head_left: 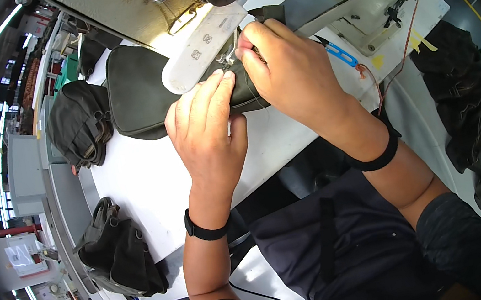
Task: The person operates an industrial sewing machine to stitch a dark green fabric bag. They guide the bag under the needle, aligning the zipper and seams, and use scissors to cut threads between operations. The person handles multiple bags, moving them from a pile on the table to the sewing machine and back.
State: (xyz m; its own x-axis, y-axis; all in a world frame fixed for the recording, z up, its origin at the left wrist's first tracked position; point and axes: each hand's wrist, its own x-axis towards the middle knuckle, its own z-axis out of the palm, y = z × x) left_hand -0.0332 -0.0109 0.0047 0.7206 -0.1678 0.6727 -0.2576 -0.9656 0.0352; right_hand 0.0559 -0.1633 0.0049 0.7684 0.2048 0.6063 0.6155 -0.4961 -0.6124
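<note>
Bag (140, 89), dark green, is seen in the head view on the white counter (146, 178), with its middle set beneath the white guard (199, 55) and the metal foot (229, 56) of the sewing machine (103, 11). Its long axis is laid roughly from left to right; the wide smooth panel is left bare to the left of the guard, while the right part is partly covered by the hands.

The foot is flanked by both grips. By the left hand (201, 125) the bag is pressed from above on the near side of the foot: the fingers are laid nearly flat and side by side, the thumb is held apart, and nothing is seen to be pinched. By the right hand (293, 68) the other side of the foot is closely bordered: the thumb and forefinger are curled toward each other just beside it, but whether cloth or thread is pinched there cannot be told. Of the two, the right fingertips are judged the nearer to the foot, and most of the visible bag is found to the left of them.

Blue snips (341, 55) are placed to the right of the right hand, well apart from the bag. A second dark bag (78, 123) is set just to the left of the first.
</note>
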